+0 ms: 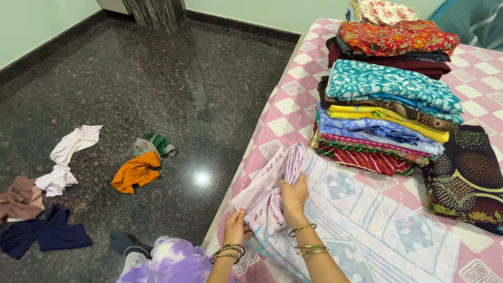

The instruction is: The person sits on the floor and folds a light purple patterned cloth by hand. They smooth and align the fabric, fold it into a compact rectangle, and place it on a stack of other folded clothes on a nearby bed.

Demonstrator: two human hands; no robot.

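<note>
A pale lilac cloth (367, 215) with faint square prints lies spread on the bed, bunched up at its near left end. My right hand (293, 195) grips the bunched part from above. My left hand (234, 226) holds the lower edge of the same bunch by the bed's edge. Both wrists carry thin gold bangles. Just beyond the cloth stands a tall stack of folded colourful clothes (385, 120).
The bed has a pink and white checked sheet (285, 112). A dark patterned cloth (466, 178) lies at the right. On the dark stone floor lie an orange garment (136, 172), a green-grey one (153, 144), a white one (68, 157) and dark blue ones (42, 236).
</note>
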